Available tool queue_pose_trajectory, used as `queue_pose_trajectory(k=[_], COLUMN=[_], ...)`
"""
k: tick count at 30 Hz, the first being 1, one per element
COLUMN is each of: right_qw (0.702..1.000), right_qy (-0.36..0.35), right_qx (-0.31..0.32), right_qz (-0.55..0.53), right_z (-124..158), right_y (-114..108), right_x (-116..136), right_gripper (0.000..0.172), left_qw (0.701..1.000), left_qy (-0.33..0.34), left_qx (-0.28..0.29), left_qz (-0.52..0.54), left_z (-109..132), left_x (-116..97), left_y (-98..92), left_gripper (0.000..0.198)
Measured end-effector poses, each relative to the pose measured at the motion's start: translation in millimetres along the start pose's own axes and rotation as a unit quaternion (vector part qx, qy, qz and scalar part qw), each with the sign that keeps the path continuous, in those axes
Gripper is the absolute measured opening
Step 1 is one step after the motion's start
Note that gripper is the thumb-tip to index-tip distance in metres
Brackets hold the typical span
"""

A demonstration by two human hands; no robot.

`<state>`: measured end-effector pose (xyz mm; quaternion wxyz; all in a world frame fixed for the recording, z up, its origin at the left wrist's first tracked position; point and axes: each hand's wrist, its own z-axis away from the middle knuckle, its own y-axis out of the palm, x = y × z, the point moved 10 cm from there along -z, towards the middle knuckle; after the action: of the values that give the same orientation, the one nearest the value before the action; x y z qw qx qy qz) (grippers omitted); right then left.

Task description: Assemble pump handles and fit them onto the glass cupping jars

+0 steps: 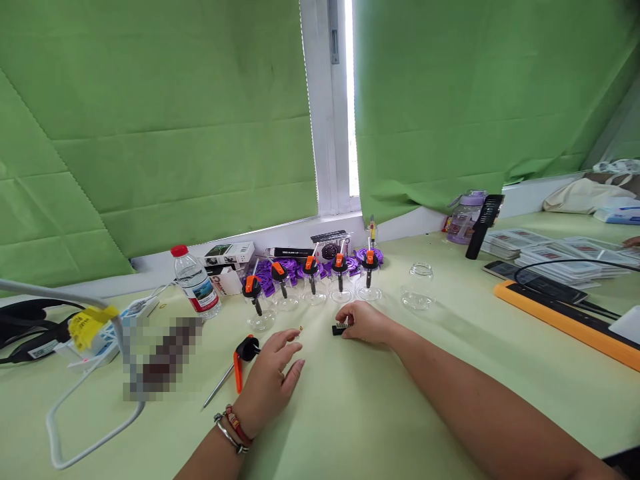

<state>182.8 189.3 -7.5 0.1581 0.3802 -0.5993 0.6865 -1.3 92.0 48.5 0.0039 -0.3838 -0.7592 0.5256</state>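
Note:
My right hand [364, 323] pinches a small black part [339, 329] with a toothed or coiled edge, low over the table. My left hand [278, 373] has its fingers apart, palm inward, and nothing shows in it. A tiny object [301, 329] lies by its fingertips. Left of that hand rests an orange and black lid [239, 375] with a metal rod pointing toward the lower left. Behind the hands several clear glass jars [315, 293] stand in a row, each topped by an orange and black lid. One jar without a lid [418, 293] is to their right.
Purple cords [265, 277] and small boxes [227, 253] are behind the jars. A water bottle [197, 283] stands at the left, near a white cable [55, 433]. To the right are an orange power strip [565, 323], a phone [535, 282], card stacks [560, 259] and a purple bottle [465, 220].

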Motion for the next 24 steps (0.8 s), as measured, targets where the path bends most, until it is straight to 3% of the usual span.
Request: queue_pose_trajectory(k=[4, 6, 8, 11, 15, 18, 21, 24], right_qw=[1.0, 1.0, 1.0, 1.0, 0.999, 0.996, 0.988, 0.984], right_qy=[0.01, 0.006, 0.001, -0.001, 0.0, -0.033, -0.052, -0.025], right_qx=[0.003, 0.0, -0.003, -0.007, -0.029, -0.087, -0.145, -0.096], right_qz=[0.001, 0.005, 0.007, 0.009, 0.026, 0.017, -0.029, -0.147], right_z=[1.8, 2.3, 2.4, 2.4, 2.4, 4.1, 10.8, 18.5], right_y=[-0.8, -1.1, -0.9, -0.5, -5.0, -17.8, -27.8, -7.1], right_x=[-0.4, -0.2, -0.3, -0.3, 1.9, 12.4, 25.5, 38.6], right_gripper=[0.04, 0.039, 0.038, 0.038, 0.036, 0.028, 0.021, 0.028], left_qw=[0.988, 0.967, 0.94, 0.914, 0.915, 0.925, 0.936, 0.951], left_qy=[-0.034, -0.12, -0.243, -0.363, -0.391, -0.371, -0.348, -0.3], left_qx=[-0.124, -0.176, -0.171, -0.089, 0.003, 0.044, 0.049, 0.03], left_qz=[-0.089, -0.141, -0.168, -0.156, -0.103, -0.067, -0.023, 0.07], left_z=[-0.8, 3.5, 11.5, 22.8, 28.4, 27.1, 23.2, 14.7], left_x=[21.6, 46.9, 79.7, 116.5, 131.8, 129.2, 120.2, 97.8], left_y=[-49.3, -76.4, -91.2, -86.2, -60.7, -43.7, -35.4, -27.4], left_gripper=[0.022, 0.024, 0.026, 0.034, 0.044, 0.038, 0.027, 0.027])
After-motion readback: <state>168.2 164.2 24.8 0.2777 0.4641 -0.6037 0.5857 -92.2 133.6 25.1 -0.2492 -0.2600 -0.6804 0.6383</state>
